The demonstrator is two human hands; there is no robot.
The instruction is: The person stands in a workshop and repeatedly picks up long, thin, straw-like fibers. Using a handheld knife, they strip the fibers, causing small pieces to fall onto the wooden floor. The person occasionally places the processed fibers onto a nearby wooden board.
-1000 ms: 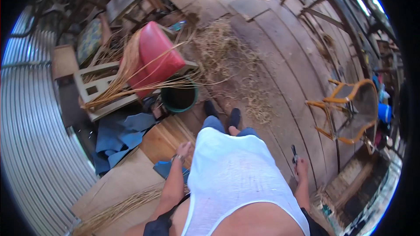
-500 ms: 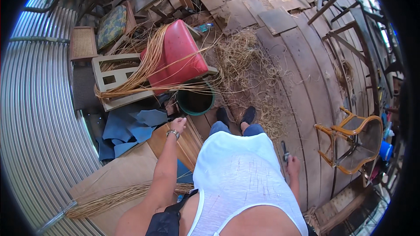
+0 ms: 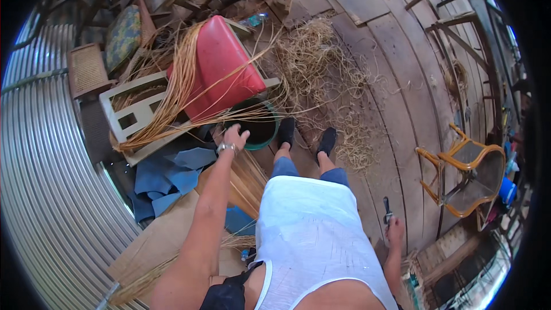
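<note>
- Head view, left side: my left hand (image 3: 235, 136) is stretched far forward at the end of a straight arm, fingers curled downward over the long pale reed strands (image 3: 172, 100) where they run toward the green bucket (image 3: 261, 129). I cannot tell whether the fingers are closed on a strand or only touching; the hand sits right at the bucket's near rim.
- The strands fan out from the bucket across a red cushion (image 3: 221, 72) and a white wooden frame (image 3: 129, 117), both just beyond the hand.
- Head view, right side: my right hand (image 3: 395, 232) hangs low beside my hip, closed around a small dark-handled tool (image 3: 387, 211) that points upward.
- Step in hand, as I judge it: reaching for weaving strands at the bucket, with the tool kept ready in the other hand.
- The next move calls for a firm pinch on one or a few strands and a clean pull toward me, so the bundle does not drag along and tangle.
- Around me: a heap of loose reed trimmings (image 3: 321, 74) on the plank floor (image 3: 402, 69), blue cloth (image 3: 163, 175) by the corrugated wall (image 3: 46, 195), and an orange chair frame (image 3: 459, 175) well apart to the right.
</note>
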